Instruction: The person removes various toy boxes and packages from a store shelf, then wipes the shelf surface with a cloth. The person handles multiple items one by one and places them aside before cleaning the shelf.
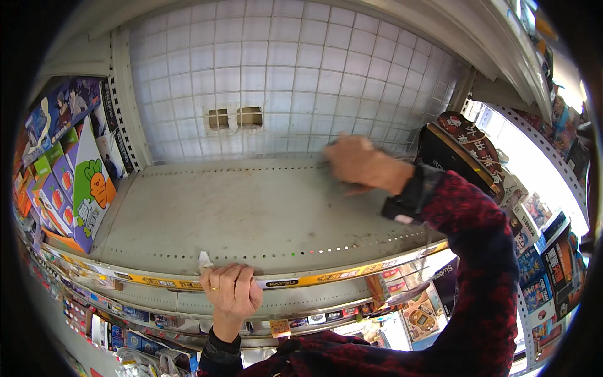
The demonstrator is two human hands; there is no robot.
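A grey metal shelf (207, 207) with rows of small holes spreads out in front of me. My left hand (232, 290), with a ring on one finger, is closed over the shelf's front edge, on the yellow and white label strip (333, 275). Beside its fingers a small white scrap (205, 259) sticks up. Toward the back right of the shelf, my right hand (361, 164) is smeared by motion. A greyish blur shows under it; whether that is a cloth or a shadow I cannot tell. Dark specks mark the shelf surface around there.
A white wire grid (282, 69) with two cut holes forms the back wall. Colourful boxes, one with a carrot picture (95, 188), stand at the left. A black box (455, 154) stands at the right end. Lower shelves (301, 305) hold packaged goods.
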